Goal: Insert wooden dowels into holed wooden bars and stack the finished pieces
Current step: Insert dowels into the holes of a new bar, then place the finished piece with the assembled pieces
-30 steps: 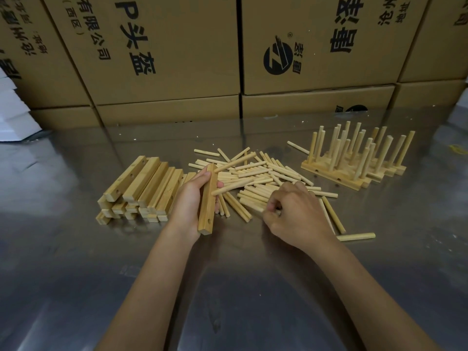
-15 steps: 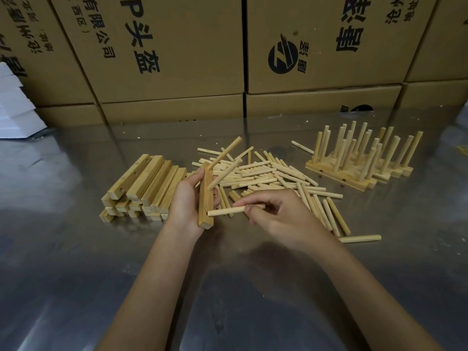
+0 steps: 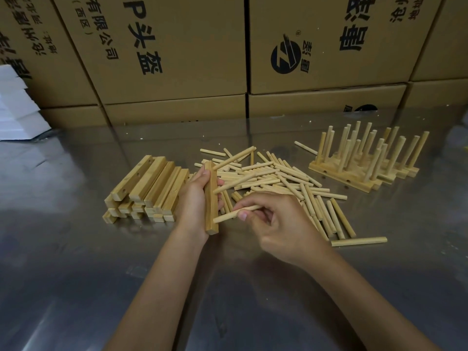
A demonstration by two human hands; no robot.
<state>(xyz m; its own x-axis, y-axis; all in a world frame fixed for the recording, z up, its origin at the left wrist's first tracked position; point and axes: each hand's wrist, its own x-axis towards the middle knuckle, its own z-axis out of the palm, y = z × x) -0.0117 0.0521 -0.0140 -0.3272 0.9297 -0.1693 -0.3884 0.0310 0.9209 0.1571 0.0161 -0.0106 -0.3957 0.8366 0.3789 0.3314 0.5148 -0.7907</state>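
My left hand (image 3: 196, 198) grips a holed wooden bar (image 3: 211, 211) held on edge, pointing away from me. Two dowels stick out of its right side, the far one (image 3: 234, 158) and a middle one (image 3: 235, 183). My right hand (image 3: 273, 224) pinches a third dowel (image 3: 229, 215), whose tip meets the bar near its near end. A loose heap of dowels (image 3: 291, 178) lies behind my hands. Left of the bar sits a stack of plain bars (image 3: 149, 186). Finished pieces with upright dowels (image 3: 367, 158) stand at the right.
Everything rests on a shiny metal table (image 3: 76, 262). Tall cardboard boxes (image 3: 164, 51) wall off the far edge. White foam blocks (image 3: 17, 110) sit at the far left. One stray dowel (image 3: 358, 241) lies to the right of my right hand.
My right hand picked a dowel from the heap and brought it left to the bar's near end. A second dowel now stands in the bar. The left hand kept hold of the bar.
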